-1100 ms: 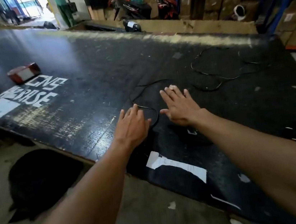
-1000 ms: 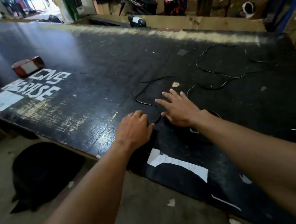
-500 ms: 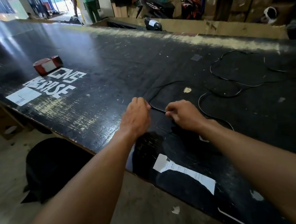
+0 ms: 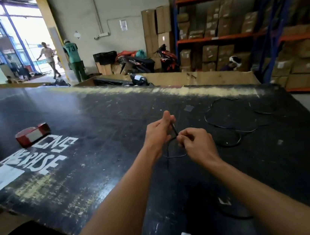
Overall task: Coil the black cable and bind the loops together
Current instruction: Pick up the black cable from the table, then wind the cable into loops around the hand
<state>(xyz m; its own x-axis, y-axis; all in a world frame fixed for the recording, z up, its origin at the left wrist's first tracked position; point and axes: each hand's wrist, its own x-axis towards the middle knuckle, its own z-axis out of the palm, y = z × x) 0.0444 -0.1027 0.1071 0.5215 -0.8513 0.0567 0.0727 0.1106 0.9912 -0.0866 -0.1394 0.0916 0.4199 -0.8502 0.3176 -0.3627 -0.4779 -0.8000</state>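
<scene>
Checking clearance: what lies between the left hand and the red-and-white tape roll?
Only bare black tabletop with white stencilled lettering, per the head view.

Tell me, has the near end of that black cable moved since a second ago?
Yes. The black cable lay flat on the black table then; now the left hand and right hand pinch its near end, lifted above the tabletop.

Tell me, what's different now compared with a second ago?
Both hands were flat on the table; now the left hand and right hand have pinched the black cable and lifted its near end into a small loop. The far cable loops and the red-and-white object stayed put.
</scene>
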